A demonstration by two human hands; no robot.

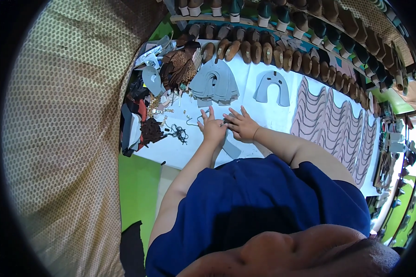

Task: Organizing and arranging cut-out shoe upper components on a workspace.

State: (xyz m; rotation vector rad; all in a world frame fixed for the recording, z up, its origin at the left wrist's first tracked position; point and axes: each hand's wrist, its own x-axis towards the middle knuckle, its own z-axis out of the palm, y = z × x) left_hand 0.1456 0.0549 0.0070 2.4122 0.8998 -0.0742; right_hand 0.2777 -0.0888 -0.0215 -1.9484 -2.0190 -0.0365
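Observation:
My left hand lies over the white-covered table with its fingers spread. My right hand is beside it, palm down, fingers stretched out and apart. The inner fingers of both hands meet over something small and dark, mostly hidden. From under the hands a flat grey piece reaches toward my body. Beyond my left hand stands a stack of grey horseshoe-shaped pieces. A single grey horseshoe-shaped piece, with two dark spots, lies beyond my right hand.
On the left are a tangled dark cord, a dark brown heap and leopard-print material. Pink sheets with wavy dark strips cover the right. Brown shoe-shaped forms line the back, beneath shelved shoes. A patterned curtain hangs left.

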